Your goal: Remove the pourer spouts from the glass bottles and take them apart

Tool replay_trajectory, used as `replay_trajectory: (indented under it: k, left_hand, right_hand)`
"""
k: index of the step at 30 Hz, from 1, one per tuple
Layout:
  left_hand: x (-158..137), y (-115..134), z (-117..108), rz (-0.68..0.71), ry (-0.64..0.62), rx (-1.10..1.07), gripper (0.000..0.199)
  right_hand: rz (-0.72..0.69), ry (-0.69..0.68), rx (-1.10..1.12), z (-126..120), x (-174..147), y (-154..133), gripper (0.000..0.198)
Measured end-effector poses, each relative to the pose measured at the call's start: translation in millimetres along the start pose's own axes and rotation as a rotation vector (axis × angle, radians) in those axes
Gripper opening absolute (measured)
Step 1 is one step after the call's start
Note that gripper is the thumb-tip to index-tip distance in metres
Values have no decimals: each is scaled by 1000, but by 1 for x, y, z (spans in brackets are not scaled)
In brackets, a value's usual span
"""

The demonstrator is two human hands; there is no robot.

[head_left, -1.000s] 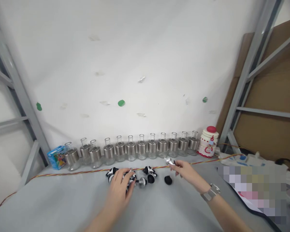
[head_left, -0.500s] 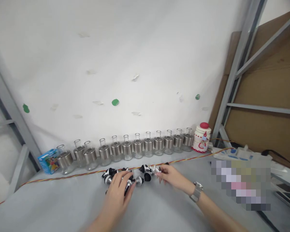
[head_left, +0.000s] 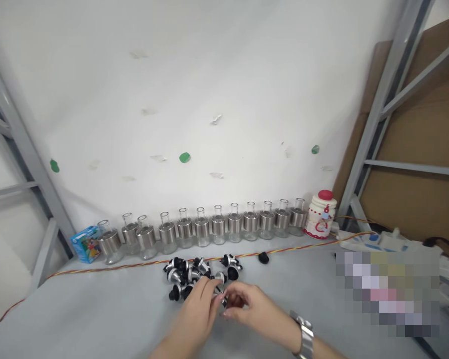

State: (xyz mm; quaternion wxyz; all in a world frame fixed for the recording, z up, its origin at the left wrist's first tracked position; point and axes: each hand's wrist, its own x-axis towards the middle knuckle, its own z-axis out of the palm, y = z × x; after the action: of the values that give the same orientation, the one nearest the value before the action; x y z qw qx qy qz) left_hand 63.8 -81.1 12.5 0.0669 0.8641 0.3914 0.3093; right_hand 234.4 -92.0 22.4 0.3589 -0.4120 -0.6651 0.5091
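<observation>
My left hand (head_left: 199,308) and my right hand (head_left: 250,306) meet at the front edge of a pile of black-and-silver bottle stoppers (head_left: 175,275). A bottle stopper (head_left: 225,300), mostly hidden by fingers, sits between them. The left fingers curl over it from the left, while the right thumb and forefinger close on its right side. A loose black cap (head_left: 264,258) lies apart from the pile, to the right.
Along the wall stands a row of several glass bottles with steel sleeves (head_left: 218,225). A blue box (head_left: 86,245) ends the row at left, a red-lidded jar (head_left: 321,215) at right. A twisted red-yellow wire (head_left: 134,267) crosses the grey table (head_left: 115,319). A power strip (head_left: 381,242) lies right.
My right hand has come left and nearer, from the right end of the pile to my left hand. My left hand has shifted right and nearer, uncovering more stoppers. The view has shifted slightly.
</observation>
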Motion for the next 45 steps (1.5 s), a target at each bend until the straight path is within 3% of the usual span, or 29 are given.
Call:
replay_trajectory:
  k: [11,15,19,22,28,31,38,45]
  left_hand:
    - [-3,-2,13,-110,12,32,35]
    - [-2,2,7,-177,-45,-116,32]
    - [0,6,1,-338,-68,-361,29]
    - [0,6,4,-434,-38,-458,32]
    - [0,12,10,-491,26,-559,34]
    - [1,20,6,-540,47,-636,34]
    - [0,20,1,-442,75,-542,36]
    - [-4,5,2,-246,38,-366,38]
  right_hand:
    - [-120,112,-511,15,-11,-5,10]
    - [-100,25,-402,11,-10,-5,17]
    - [-52,-56,-264,11,-9,-4,25]
    - [-117,36,-398,15,-10,-2,26]
    - [-208,217,-682,23,-8,1,30]
    - [-173,220,-542,20,-6,1,31]
    - [104,-97,215,22,2,8,37]
    - [196,-85,539,20,7,8,35]
